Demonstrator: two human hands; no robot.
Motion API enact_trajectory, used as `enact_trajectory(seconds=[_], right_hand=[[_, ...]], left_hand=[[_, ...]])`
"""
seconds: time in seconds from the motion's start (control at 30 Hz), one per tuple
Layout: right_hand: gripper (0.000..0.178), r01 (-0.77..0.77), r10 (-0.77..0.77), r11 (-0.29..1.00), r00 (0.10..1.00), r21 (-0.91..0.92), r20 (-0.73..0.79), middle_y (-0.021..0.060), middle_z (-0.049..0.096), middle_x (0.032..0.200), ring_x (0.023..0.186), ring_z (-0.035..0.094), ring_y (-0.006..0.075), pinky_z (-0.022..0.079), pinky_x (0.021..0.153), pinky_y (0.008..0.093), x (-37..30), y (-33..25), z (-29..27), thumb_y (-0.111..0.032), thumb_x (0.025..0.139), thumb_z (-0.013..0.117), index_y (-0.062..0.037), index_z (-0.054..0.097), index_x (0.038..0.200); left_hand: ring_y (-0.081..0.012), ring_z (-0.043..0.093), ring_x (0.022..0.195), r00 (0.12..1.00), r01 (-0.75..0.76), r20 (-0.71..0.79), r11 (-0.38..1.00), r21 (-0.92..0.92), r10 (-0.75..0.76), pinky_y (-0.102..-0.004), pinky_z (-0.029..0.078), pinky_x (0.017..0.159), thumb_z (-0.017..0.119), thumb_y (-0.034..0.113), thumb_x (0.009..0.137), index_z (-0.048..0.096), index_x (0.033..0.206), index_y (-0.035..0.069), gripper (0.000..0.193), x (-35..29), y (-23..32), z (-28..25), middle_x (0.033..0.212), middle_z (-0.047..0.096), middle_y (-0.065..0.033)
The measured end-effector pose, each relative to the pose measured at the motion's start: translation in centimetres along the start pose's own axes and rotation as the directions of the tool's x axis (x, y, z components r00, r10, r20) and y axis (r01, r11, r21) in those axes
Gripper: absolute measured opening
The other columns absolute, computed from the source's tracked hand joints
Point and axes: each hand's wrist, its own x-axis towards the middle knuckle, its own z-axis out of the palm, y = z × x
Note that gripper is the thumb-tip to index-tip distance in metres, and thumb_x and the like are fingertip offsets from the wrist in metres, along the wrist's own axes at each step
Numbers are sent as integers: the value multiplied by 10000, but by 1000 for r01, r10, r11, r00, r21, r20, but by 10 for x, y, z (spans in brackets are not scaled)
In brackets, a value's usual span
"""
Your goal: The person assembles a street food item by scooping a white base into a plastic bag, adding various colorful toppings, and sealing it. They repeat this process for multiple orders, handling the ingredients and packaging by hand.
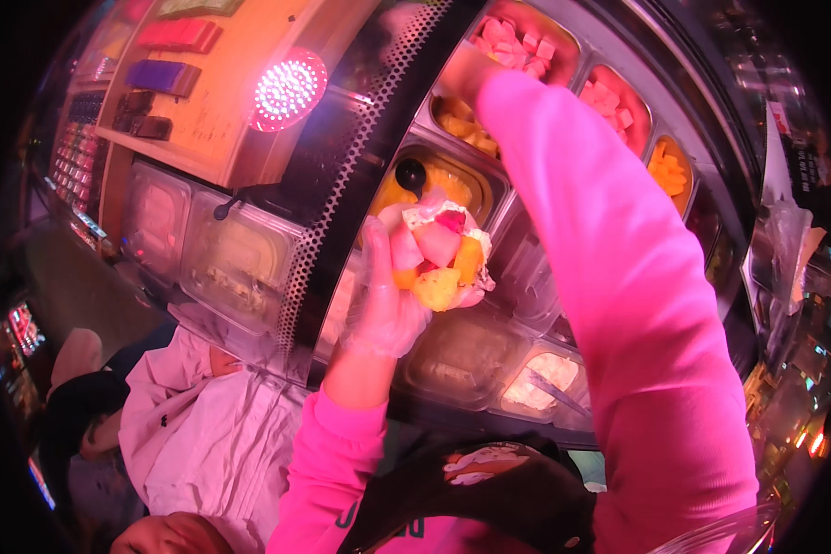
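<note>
My left hand (392, 300), in a clear glove, is closed around a fruit-and-cream portion (439, 258). Pink, red, orange and yellow chunks show on top, with white cream along the edge; its base is hidden in my palm. My right arm stretches across to the far bins, and my right hand (463, 74) is over a bin of orange-yellow fruit pieces (466, 129). Its fingers cannot be made out. Beside it is a bin of pink fruit cubes (517, 46). Below it, near my left hand, a dark round-ended utensil (411, 174) rests in a yellow-filled bin (457, 180).
More bins hold pale pink cubes (608, 106) and orange strips (669, 171). A lidded clear bin (462, 355) and a white-filled bin with a utensil (540, 379) are nearer. Left of a perforated black strip (342, 175) a bright lamp (289, 90) glows. Another person's pale sleeve (180, 379) is at lower left.
</note>
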Motion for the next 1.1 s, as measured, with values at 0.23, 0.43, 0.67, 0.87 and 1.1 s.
enact_trajectory(seconds=[0.23,0.43,0.67,0.87,1.1], right_hand=[[202,-452,356,149,854,879,379,55,710,888,797,661,141,540,734,301,-105,-91,-129,-132,853,759,22,691,965],[122,148,51,668,969,730,-243,103,704,938,815,672,329,535,717,432,-168,-153,-203,-100,837,761,-70,692,933],[138,72,108,814,956,577,-273,106,704,1009,876,661,327,522,770,417,-217,-190,-239,-136,782,761,-84,726,905],[163,-53,397,572,891,818,-220,116,721,1069,996,706,237,553,887,384,-294,-193,-247,-120,910,762,-49,772,1056],[123,-233,537,250,841,940,66,93,723,1038,991,690,175,549,884,321,-354,-187,-256,-30,943,733,12,751,1057]], left_hand=[[-258,645,1177,997,-6,74,993,-115,14,-520,621,820,441,773,973,460,1453,151,787,-10,0,5,1324,606,-71],[-232,626,1206,992,-17,113,970,-244,46,-421,591,967,459,656,1033,510,1397,100,667,-29,-9,34,1297,612,-54],[-226,616,1257,982,-21,179,985,-171,52,-398,572,1009,443,632,1057,503,1439,113,647,-77,-32,66,1375,609,-64],[-295,581,1323,954,74,299,987,-141,-29,-573,585,958,460,692,1023,480,1483,133,725,-116,-73,86,1447,576,-80],[-331,567,1339,948,176,293,973,-148,-127,-567,570,999,489,677,1018,459,1509,117,746,-138,-117,115,1469,555,-120]])
